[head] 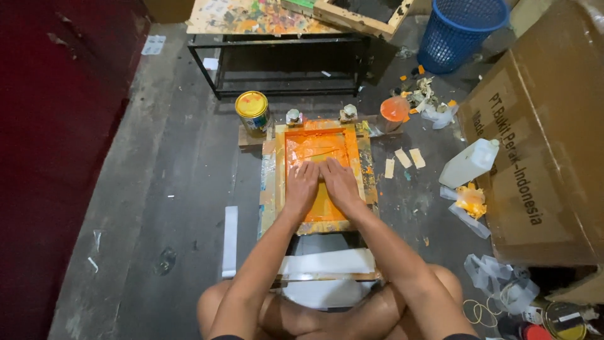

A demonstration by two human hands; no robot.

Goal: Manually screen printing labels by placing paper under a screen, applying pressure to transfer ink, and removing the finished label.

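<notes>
Overhead, head view only. Person seated on a dark floor, knees at the frame bottom, both arms extended forward. Left hand [301, 183] and right hand [340, 182] lie side by side, thumbs touching, on the orange-inked mesh of a wooden screen-printing frame [269, 189]. Fingers are curled downward, pressing on something under them; whether they grip a tool cannot be told, since the hands cover it. Frame lies flat on the floor, directly ahead of the knees, its far edge held by two clamps [321, 116]. White sheets [327, 261] sit just below the frame's near edge.

Surroundings: yellow-lidded paint can [252, 112] just left of the frame's far corner; orange-stained cup [394, 111] to its right; white plastic jug [469, 163] near a large cardboard box [547, 145]; blue mesh basket [459, 28] further back; paint-spattered table [251, 16] at top.
</notes>
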